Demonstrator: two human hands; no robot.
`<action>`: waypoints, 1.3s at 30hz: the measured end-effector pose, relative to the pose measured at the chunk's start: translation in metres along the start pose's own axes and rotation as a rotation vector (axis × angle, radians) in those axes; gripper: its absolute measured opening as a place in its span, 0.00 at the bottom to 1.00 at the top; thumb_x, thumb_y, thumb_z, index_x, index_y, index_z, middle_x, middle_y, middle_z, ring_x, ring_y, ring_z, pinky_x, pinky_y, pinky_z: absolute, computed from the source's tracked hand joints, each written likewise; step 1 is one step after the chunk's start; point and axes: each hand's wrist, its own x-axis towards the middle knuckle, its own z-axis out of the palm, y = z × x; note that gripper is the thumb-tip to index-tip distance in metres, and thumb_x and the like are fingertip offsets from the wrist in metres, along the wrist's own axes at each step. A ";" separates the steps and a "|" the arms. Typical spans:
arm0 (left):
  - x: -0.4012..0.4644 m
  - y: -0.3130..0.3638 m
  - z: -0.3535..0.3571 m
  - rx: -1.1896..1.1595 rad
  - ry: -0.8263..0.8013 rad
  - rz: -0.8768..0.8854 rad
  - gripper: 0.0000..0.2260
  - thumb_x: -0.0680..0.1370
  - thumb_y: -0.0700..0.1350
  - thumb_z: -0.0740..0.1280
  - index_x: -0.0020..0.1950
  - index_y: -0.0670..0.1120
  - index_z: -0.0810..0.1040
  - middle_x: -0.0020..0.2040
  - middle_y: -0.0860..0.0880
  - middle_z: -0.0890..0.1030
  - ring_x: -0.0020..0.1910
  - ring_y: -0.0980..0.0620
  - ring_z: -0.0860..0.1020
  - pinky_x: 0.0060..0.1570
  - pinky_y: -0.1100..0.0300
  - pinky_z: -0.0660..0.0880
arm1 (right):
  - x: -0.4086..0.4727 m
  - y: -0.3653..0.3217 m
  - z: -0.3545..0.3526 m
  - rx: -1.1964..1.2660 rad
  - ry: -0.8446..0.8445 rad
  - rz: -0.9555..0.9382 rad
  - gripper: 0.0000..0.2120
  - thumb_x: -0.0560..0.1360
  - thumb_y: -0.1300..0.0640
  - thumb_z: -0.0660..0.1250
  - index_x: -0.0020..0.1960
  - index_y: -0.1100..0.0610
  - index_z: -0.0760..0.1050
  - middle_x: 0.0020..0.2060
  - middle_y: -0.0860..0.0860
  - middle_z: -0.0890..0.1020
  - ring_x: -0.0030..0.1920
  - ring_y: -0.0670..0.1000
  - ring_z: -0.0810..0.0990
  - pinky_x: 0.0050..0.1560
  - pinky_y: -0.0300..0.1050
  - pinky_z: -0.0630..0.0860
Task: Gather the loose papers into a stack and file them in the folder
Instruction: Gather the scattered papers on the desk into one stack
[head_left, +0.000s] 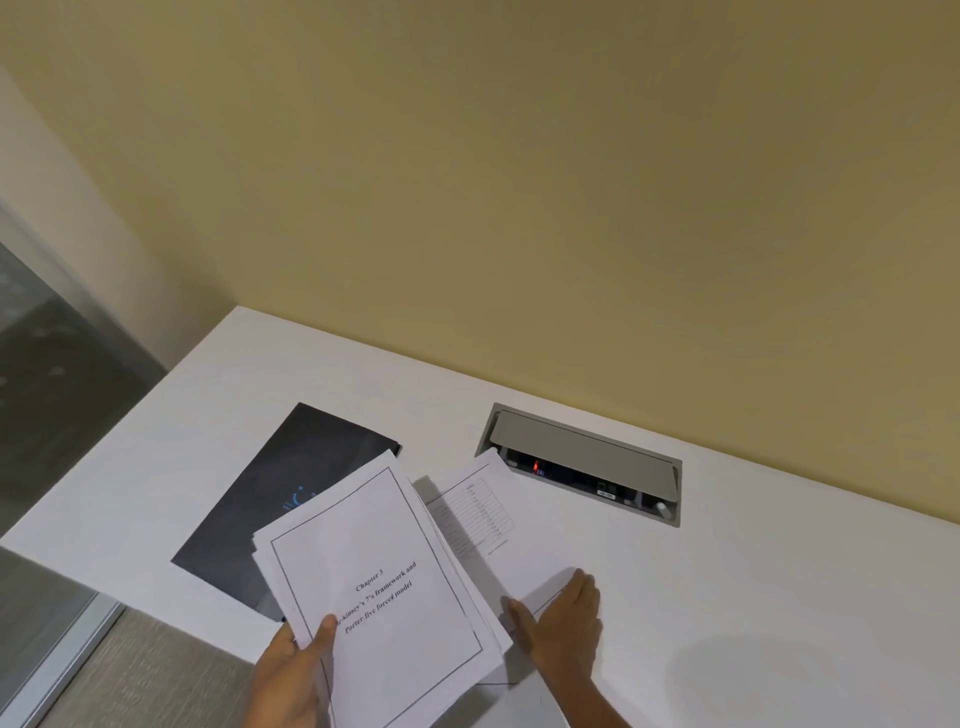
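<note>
The stack of papers (379, 587) covers the dark folder (270, 499) at its near corner and runs off the bottom edge. Print on the loose sheet (483, 514) is too small to read (a table, perhaps). Both forearms are cut off below.

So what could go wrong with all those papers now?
The stack in the left hand is uneven and pinched at one corner, so sheets might slip out. The right hand presses on a sheet lying flat on the table; dragging it could crease it. Its far corner sits by the open socket box.
</note>
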 end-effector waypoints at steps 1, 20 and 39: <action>0.003 0.000 -0.004 -0.002 0.003 -0.006 0.15 0.80 0.35 0.70 0.68 0.37 0.78 0.63 0.37 0.83 0.62 0.38 0.81 0.72 0.40 0.70 | 0.001 -0.006 0.002 -0.019 -0.001 0.018 0.61 0.70 0.26 0.68 0.83 0.64 0.48 0.83 0.59 0.56 0.83 0.60 0.56 0.79 0.59 0.65; 0.015 0.035 -0.011 -0.028 -0.007 -0.034 0.12 0.81 0.38 0.70 0.64 0.43 0.81 0.56 0.42 0.87 0.56 0.40 0.84 0.64 0.42 0.77 | 0.015 -0.033 0.024 -0.122 0.103 0.008 0.60 0.67 0.34 0.78 0.83 0.61 0.50 0.78 0.55 0.70 0.78 0.58 0.68 0.78 0.59 0.65; 0.003 0.035 0.001 -0.106 -0.058 -0.074 0.07 0.81 0.38 0.69 0.59 0.42 0.81 0.58 0.40 0.85 0.55 0.41 0.84 0.63 0.46 0.76 | 0.019 -0.023 -0.002 0.848 0.175 0.365 0.64 0.59 0.68 0.88 0.84 0.60 0.52 0.77 0.64 0.68 0.76 0.65 0.70 0.71 0.60 0.73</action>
